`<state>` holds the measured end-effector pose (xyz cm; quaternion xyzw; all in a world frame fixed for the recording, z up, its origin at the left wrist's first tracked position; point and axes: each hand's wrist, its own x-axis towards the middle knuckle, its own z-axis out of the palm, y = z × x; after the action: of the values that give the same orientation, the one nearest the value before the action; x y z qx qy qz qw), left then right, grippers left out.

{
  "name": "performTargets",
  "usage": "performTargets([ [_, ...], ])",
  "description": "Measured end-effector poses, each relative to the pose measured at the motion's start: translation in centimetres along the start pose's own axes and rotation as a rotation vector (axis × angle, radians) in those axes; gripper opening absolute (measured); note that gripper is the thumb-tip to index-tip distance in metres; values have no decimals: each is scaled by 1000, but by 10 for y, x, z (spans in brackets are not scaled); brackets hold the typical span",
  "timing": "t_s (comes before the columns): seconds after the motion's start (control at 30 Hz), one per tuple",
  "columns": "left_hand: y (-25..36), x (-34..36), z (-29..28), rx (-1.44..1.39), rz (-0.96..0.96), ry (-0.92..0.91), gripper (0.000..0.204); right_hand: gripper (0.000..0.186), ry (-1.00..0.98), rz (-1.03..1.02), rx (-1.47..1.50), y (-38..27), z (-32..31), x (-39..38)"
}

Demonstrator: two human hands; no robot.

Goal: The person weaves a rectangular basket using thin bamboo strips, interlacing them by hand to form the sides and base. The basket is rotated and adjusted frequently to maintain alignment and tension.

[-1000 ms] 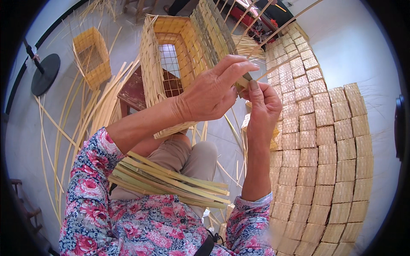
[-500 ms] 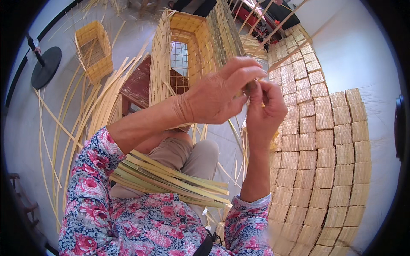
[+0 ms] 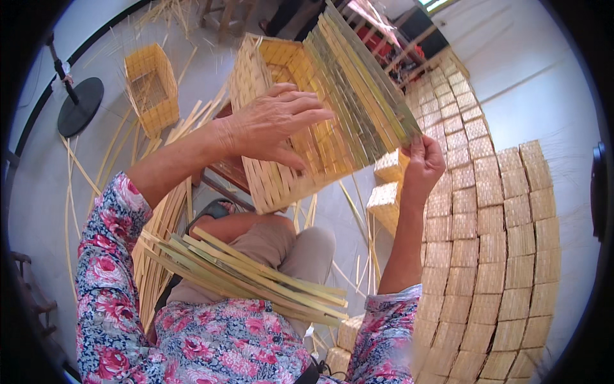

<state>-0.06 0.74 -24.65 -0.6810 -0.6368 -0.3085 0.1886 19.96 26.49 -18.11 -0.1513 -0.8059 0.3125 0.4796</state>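
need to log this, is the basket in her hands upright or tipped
Tipped: the basket lies on its side, open mouth facing the camera, between left hand and right hand.

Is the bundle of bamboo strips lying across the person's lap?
Yes, the bundle of bamboo strips lies across the lap, below both raised hands, while the left hand and right hand work on the half-woven basket.

Two hands, left (image 3: 275, 125) and right (image 3: 422, 163). One half-woven basket (image 3: 300, 121) held up, one small basket (image 3: 150, 86) far left, one stand (image 3: 77, 105), many stacked baskets (image 3: 499, 256) right.
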Motion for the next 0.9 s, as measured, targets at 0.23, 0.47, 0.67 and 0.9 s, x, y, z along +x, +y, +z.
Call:
performTargets([
  [0.23, -16, 22, 39, 180, -14, -208, 68, 21, 190, 266, 38, 69, -31, 34],
  [0.47, 58, 45, 136, 131, -106, -36, 30, 26, 254, 116, -70, 61, -44, 24],
  [0.67, 90, 53, 151, -18, -97, -58, 32, 12, -227, 16, 111, -48, 18, -33],
  [0.9, 111, 42, 66, -1147, -305, 297, 18, 34, -633, -279, 95, -143, 94, -40],
])
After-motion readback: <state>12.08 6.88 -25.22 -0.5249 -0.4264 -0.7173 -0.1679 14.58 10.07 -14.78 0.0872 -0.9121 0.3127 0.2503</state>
